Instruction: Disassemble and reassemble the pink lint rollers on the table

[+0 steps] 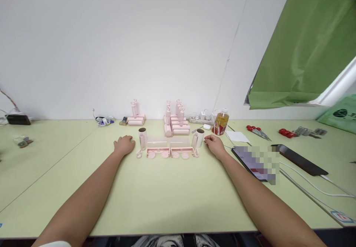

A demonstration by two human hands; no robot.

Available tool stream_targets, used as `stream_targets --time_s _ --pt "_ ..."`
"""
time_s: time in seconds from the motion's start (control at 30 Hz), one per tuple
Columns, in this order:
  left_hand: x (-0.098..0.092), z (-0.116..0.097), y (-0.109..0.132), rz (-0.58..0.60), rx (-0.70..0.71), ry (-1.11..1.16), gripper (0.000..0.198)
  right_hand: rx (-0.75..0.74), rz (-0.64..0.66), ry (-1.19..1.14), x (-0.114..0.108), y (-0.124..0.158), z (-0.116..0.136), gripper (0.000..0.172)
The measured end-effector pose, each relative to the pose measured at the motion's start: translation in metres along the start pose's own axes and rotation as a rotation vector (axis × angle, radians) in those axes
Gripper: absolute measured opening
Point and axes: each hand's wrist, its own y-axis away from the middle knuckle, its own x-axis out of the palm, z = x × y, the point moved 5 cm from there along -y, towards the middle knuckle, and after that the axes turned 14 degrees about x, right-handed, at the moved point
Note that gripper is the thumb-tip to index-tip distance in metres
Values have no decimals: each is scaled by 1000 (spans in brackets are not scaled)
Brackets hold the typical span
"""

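Observation:
My left hand point(124, 145) lies palm down on the table with its fingers loosely spread, holding nothing. To its right stand a white roll with a brown core point(142, 131) and a clear pink cylinder point(142, 142). My right hand point(214, 146) rests on the table, fingers slightly bent, with nothing visible in it. Its fingertips are close beside another white roll point(200, 139) and a second clear pink cylinder point(194, 140). Between my hands are two pink open trays point(158, 150), clear pink covers point(179, 142), several pink discs point(185, 156) and small curved pink pieces point(139, 154).
Pink roller-like units point(180, 127) stand along the wall, with another point(136, 120) to the left. Rightward are a bottle point(221, 122), white paper point(238, 136), a phone point(253, 163), a black device point(299, 160), red-handled scissors point(258, 131) and white cables point(311, 186).

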Motion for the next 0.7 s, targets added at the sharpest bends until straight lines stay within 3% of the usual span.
stream_targets --time_s 0.7 --pt "0 -2 -1 4 -8 14 44 11 20 2 2 -2 2 15"
